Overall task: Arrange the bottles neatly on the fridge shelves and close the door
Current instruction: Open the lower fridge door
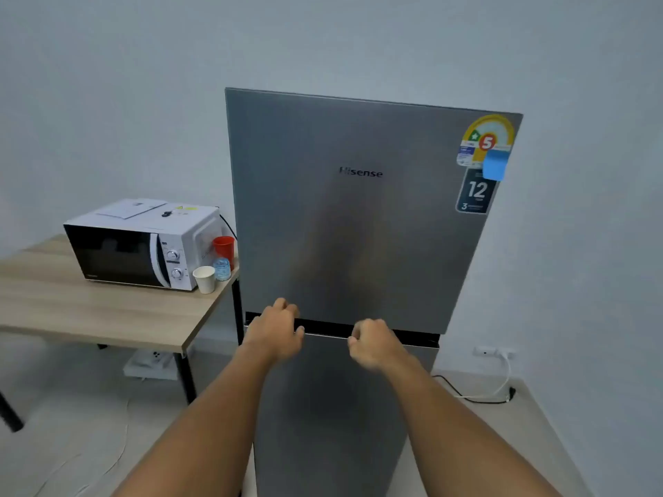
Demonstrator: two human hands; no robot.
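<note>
Hisense fridge [358, 217], doors closed; stickers reading "5" [487, 142] and "12" [477, 191]. Left hand [276, 330] and right hand [373, 344] curled at door gap [412, 337], grip unclear.

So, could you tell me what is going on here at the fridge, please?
A person stands facing a closed silver fridge. Both hands are at the dark gap between the upper and lower doors: the left hand and the right hand have their fingers curled at that edge. No fridge shelves are in view yet. On the wooden table beside it stand a microwave, a paper cup, a small water bottle and a red cup.
</note>
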